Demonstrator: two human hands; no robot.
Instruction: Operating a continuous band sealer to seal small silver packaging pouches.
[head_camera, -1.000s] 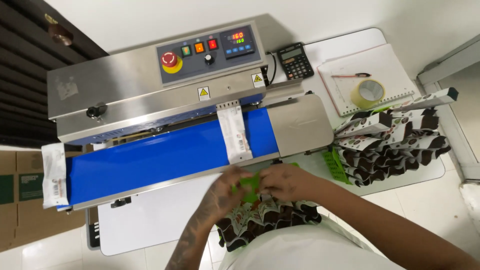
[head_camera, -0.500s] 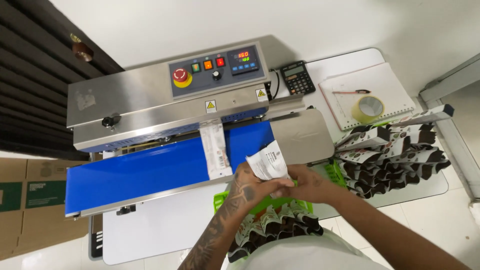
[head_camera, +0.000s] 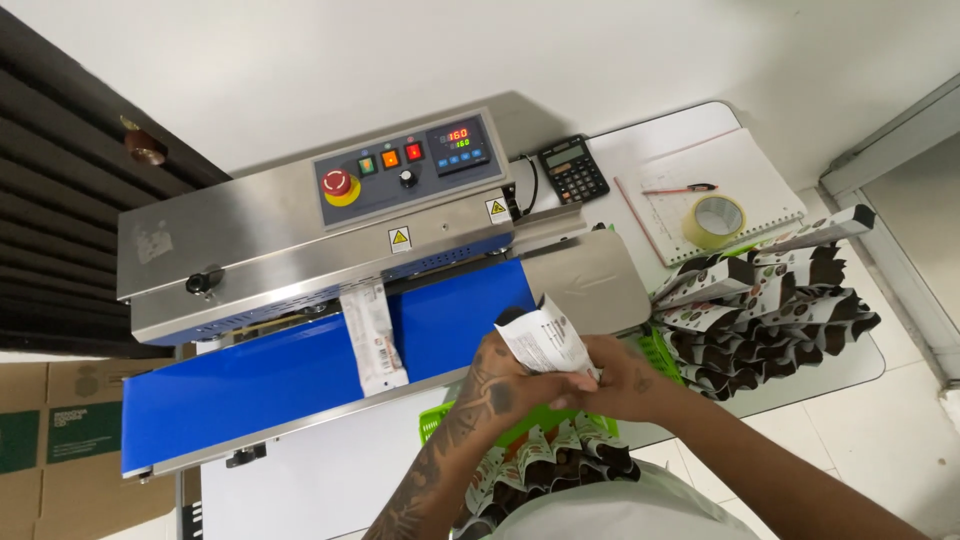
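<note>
Both hands hold one white pouch (head_camera: 548, 337) upright in front of the blue conveyor belt (head_camera: 250, 385). My left hand (head_camera: 498, 378) grips its lower left side and my right hand (head_camera: 620, 380) grips its lower right. The pouch top points toward the steel feed plate (head_camera: 590, 280) of the sealing machine (head_camera: 300, 225). Another white pouch (head_camera: 374, 338) lies on the belt under the sealing head. Below my hands a green basket (head_camera: 540, 420) holds several brown-and-white printed pouches (head_camera: 540, 460).
A heap of printed pouches (head_camera: 770, 310) fills a second green basket (head_camera: 660, 350) at the right. Behind it lie a notebook (head_camera: 700, 185) with a pen (head_camera: 678, 189), a tape roll (head_camera: 714, 220) and a calculator (head_camera: 566, 169). Cardboard boxes (head_camera: 50, 430) stand lower left.
My hands lifted a white pouch out of the basket and hold it up. The pouch on the belt travelled left. The pouch at the belt's left end is gone.
</note>
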